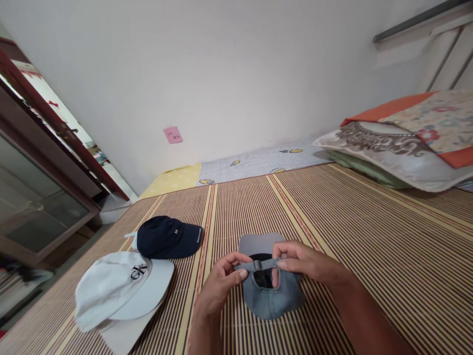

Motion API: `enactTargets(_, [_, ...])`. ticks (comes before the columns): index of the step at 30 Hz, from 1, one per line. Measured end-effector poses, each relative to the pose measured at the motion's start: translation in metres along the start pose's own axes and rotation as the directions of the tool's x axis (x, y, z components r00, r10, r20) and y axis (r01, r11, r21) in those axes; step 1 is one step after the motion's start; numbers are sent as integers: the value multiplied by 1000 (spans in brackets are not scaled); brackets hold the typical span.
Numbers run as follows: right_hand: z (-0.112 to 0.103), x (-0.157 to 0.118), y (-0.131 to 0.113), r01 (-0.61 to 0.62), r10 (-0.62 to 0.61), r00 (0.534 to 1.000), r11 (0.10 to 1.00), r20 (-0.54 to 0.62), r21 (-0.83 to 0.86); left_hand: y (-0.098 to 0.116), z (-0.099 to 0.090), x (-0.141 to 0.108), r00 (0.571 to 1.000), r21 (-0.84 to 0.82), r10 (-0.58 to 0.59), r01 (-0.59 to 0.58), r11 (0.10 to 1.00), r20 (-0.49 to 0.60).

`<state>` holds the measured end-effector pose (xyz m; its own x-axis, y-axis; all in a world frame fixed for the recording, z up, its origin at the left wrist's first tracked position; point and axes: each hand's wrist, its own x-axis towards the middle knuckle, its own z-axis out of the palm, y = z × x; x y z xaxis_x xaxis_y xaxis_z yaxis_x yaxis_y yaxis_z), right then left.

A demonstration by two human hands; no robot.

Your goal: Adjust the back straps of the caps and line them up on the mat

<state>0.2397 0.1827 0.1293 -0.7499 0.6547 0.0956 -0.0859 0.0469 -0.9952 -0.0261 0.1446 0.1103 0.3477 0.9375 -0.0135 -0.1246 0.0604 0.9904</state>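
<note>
A grey-blue baseball cap (273,298) lies in front of me on the striped mat, its brim pointing away and its back opening towards me. My left hand (223,281) pinches the left end of the cap's back strap between thumb and fingers. On the other side, my right hand (306,261) grips the strap's right end the same way. A small buckle (257,265) shows on the strap between both hands. Off to the left rest a white cap (111,281) with dark letters on its front and, behind it, a navy cap (162,236).
The bamboo mat (236,212) covers the bed and reaches a white wall (236,74). Pillows (395,153) are stacked at the far right. A pink paper (173,134) is on the wall. A glass-fronted cabinet (33,207) stands beyond the bed's left edge.
</note>
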Motion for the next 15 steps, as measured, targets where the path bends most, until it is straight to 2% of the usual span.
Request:
enactTargets(4, [-2,-2,6,-39,40,999,989,-2,145,3,-2,-1,997,85,-54,50,995,50])
enactTargets(8, [-4,-2,7,-38,43,998,993,-43,110,0,-4,0,988,77,-121,114,991,94])
enactTargets(12, [-5,-1,4,-21,23,992,1000,-121,23,-4,-5,0,996,5,-30,30,1000,83])
enactTargets(15, [-4,0,4,-27,32,993,999,-111,42,-7,-3,-1,997,-54,21,-17,998,80])
